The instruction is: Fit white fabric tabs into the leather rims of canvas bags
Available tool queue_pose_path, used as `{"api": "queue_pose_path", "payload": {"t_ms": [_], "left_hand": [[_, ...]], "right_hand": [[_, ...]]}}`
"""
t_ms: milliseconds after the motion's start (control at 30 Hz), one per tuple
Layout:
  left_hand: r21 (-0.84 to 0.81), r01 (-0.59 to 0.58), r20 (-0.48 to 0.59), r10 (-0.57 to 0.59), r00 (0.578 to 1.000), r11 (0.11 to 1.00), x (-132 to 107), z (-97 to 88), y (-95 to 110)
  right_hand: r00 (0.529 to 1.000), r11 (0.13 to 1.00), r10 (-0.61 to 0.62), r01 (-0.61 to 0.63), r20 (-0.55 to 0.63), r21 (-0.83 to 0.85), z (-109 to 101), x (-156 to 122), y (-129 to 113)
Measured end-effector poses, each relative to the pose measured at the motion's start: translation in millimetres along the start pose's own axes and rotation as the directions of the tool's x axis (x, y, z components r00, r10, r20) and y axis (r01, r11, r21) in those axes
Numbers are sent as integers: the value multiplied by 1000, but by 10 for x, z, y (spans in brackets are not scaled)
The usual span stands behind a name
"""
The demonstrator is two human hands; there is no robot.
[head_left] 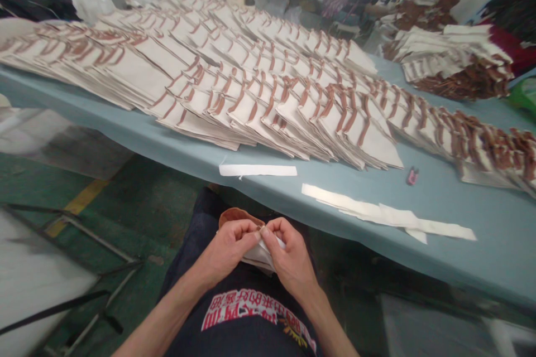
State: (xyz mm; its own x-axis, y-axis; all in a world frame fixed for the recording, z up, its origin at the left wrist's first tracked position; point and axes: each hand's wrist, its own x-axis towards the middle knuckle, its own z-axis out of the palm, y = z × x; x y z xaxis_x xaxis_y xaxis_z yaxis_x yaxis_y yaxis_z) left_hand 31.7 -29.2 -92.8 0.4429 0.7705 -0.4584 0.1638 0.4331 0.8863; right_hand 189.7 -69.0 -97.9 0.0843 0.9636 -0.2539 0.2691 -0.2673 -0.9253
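Both my hands meet over my lap, below the table edge. My left hand (228,248) and my right hand (288,256) have their fingers curled and pinch a small folded piece of cream cloth (258,256) between them. A brown strap loop (235,215) of that piece shows just above my left hand. On the blue table (481,245) in front lie long overlapping rows of cream fabric bags with brown handles (268,95).
Loose white fabric strips lie near the table's front edge (257,170) and to the right (389,215). A small pink object (412,175) sits beside the bags. More bag piles stand at the far right (456,61). Green floor and a metal frame (87,245) are to my left.
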Motion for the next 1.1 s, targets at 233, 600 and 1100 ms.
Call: {"api": "queue_pose_path", "payload": {"t_ms": [233, 600, 1100], "left_hand": [[14, -16, -10, 16, 1000, 1000, 11, -1, -26], [4, -1, -21, 1, 1000, 1000, 39, 2, -118], [19, 3, -21, -2, 1000, 1000, 2, 19, -101]], "right_hand": [[1000, 1000, 1, -1, 1, 12, -2, 6, 27], [1000, 1000, 8, -8, 4, 19, 31, -1, 120], [1000, 1000, 9, -9, 2, 27, 25, -23, 72]]}}
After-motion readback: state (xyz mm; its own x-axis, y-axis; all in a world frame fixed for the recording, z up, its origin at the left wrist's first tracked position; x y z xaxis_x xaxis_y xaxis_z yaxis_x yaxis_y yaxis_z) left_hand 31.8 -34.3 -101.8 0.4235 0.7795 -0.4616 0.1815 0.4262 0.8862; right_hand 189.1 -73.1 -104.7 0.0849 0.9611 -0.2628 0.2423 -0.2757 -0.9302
